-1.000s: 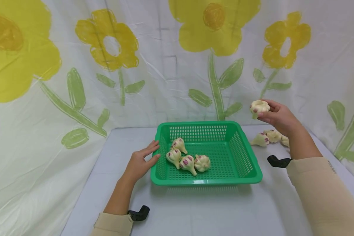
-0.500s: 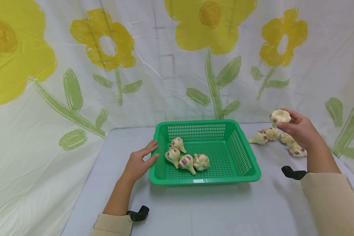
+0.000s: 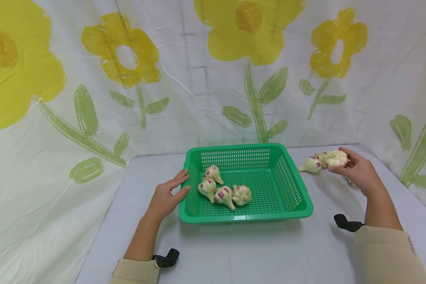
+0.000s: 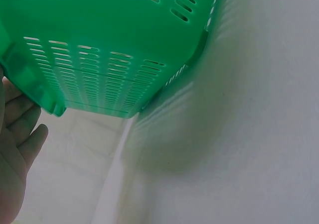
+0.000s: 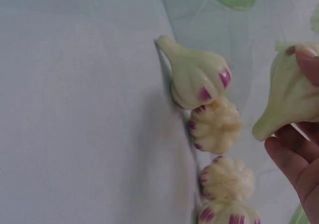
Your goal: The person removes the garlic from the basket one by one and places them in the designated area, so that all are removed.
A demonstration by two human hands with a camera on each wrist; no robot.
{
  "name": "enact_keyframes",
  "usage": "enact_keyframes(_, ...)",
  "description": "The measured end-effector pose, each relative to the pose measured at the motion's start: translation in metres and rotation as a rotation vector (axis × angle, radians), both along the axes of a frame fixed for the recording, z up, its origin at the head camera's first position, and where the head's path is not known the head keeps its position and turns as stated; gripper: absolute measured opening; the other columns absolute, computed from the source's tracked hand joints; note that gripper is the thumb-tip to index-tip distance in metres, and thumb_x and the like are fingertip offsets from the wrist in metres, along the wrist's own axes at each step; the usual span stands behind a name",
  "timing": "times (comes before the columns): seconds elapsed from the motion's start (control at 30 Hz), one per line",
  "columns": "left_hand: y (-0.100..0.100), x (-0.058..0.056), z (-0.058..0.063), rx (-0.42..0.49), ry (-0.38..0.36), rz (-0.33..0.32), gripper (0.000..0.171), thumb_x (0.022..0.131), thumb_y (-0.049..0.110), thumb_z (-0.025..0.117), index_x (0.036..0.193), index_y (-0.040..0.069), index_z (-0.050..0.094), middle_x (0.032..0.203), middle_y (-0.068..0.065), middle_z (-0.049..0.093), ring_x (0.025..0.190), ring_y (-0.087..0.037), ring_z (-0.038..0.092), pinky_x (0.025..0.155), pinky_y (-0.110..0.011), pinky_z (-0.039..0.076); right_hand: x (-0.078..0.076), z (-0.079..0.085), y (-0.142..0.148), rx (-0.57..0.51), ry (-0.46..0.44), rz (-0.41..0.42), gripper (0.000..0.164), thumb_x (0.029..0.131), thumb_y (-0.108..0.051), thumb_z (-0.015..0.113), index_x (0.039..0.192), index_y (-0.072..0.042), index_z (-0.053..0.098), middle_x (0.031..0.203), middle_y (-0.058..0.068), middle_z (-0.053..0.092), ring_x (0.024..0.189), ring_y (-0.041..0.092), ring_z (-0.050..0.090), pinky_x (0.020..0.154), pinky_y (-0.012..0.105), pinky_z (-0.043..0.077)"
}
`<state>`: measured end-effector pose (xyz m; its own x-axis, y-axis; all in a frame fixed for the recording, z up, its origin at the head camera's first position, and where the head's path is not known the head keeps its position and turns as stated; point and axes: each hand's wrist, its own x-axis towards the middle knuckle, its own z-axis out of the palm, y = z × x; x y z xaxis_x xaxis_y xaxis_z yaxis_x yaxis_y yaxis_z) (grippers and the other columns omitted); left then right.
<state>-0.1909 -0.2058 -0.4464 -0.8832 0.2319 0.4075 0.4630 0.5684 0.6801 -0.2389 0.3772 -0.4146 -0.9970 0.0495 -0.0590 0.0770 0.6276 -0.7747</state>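
Note:
A garlic bulb (image 3: 336,159), cream with a stem, is held by my right hand (image 3: 358,172) between thumb and fingers at the back right. In the right wrist view the held bulb (image 5: 294,92) is apart from the row of other bulbs, stem pointing down-left. That row includes a purple-marked garlic bulb (image 3: 311,164) lying on its side; my hand partly hides the others. My left hand (image 3: 166,199) rests against the left rim of a green plastic basket (image 3: 246,217), fingers fairly straight. Several garlic bulbs (image 3: 223,196) lie clustered in the basket's left half.
The basket stands on a white-covered table (image 3: 241,252). Behind it hangs a white curtain (image 3: 198,118) printed with yellow flowers, close to the table's back edge. Black wrist mounts (image 3: 167,258) stick out from both sleeves.
My right hand has carried its garlic bulb rightward, then down, from above the basket's back right to the bulbs on the table. My left hand has stayed at the basket rim.

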Motion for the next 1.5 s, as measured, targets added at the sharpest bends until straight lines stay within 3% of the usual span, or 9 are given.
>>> enact_keyframes(0.07,0.0,0.0,-0.001,0.002,0.0,0.0,0.043,0.093,0.022,0.07,0.132,0.008,0.063,0.145,0.001,0.053,0.137,-0.018,0.047,0.106,-0.042,0.044,0.003,-0.004,-0.002,0.011,-0.005,-0.007,0.102,0.086,-0.049,0.072,0.159,-0.012,0.011,0.159,0.026,0.022,0.14,0.046,0.032,0.071,0.002,0.042)
enact_keyframes(0.1,0.0,0.0,-0.002,0.001,0.001,0.001,0.042,0.093,0.023,0.07,0.132,0.008,0.063,0.145,0.001,0.053,0.137,-0.018,0.047,0.106,-0.042,0.044,0.004,-0.006,-0.003,0.02,-0.007,-0.013,0.102,0.086,-0.05,0.071,0.159,-0.012,0.011,0.16,0.025,0.022,0.14,0.047,0.032,0.077,0.007,0.048)
enact_keyframes(0.2,0.0,0.001,-0.003,-0.002,0.002,-0.001,0.043,0.093,0.023,0.069,0.133,0.008,0.063,0.145,0.001,0.053,0.137,-0.018,0.047,0.106,-0.042,0.044,0.011,-0.014,-0.006,0.019,-0.008,-0.033,0.101,0.088,-0.051,0.07,0.159,-0.011,0.01,0.16,0.025,0.019,0.141,0.049,0.029,0.102,0.034,0.05)
enact_keyframes(0.3,0.001,0.001,-0.004,0.0,-0.005,-0.003,0.043,0.093,0.023,0.069,0.133,0.009,0.063,0.145,0.001,0.053,0.137,-0.018,0.047,0.106,-0.043,0.044,0.015,-0.021,-0.008,0.015,-0.019,-0.064,0.101,0.088,-0.052,0.068,0.159,-0.011,0.009,0.16,0.026,0.018,0.141,0.05,0.028,0.105,0.065,0.035)
enact_keyframes(0.67,0.0,0.0,-0.004,0.027,-0.019,-0.008,0.042,0.094,0.024,0.069,0.133,0.009,0.063,0.144,0.002,0.054,0.138,-0.018,0.046,0.108,-0.042,0.043,0.018,-0.032,-0.006,0.023,-0.008,-0.09,0.102,0.088,-0.052,0.068,0.159,-0.013,0.007,0.161,0.026,0.016,0.14,0.052,0.028,0.104,0.068,0.033)
enact_keyframes(1.03,0.0,-0.002,-0.003,0.016,-0.017,0.002,0.042,0.094,0.022,0.069,0.132,0.009,0.063,0.144,0.0,0.054,0.138,-0.019,0.046,0.108,-0.043,0.043,0.012,-0.046,-0.002,0.094,-0.036,-0.081,0.1,0.089,-0.054,0.066,0.158,-0.007,0.01,0.148,0.039,0.031,0.131,0.054,0.036,0.098,0.068,0.038)
enact_keyframes(1.3,0.001,0.0,-0.005,0.017,-0.02,-0.008,0.042,0.093,0.022,0.069,0.132,0.008,0.063,0.144,-0.001,0.054,0.137,-0.019,0.047,0.107,-0.043,0.043,0.015,-0.05,-0.002,0.098,-0.088,-0.078,0.102,0.088,-0.055,0.066,0.159,-0.011,0.007,0.149,0.039,0.029,0.132,0.055,0.033,0.098,0.07,0.036)
enact_keyframes(1.5,-0.001,-0.004,-0.002,0.021,-0.002,-0.007,0.042,0.093,0.02,0.07,0.133,0.008,0.063,0.144,0.0,0.054,0.137,-0.018,0.047,0.108,-0.043,0.042,0.009,-0.047,-0.003,0.085,-0.093,-0.079,0.101,0.089,-0.056,0.065,0.159,-0.017,0.005,0.154,0.035,0.025,0.134,0.054,0.032,0.099,0.072,0.034)
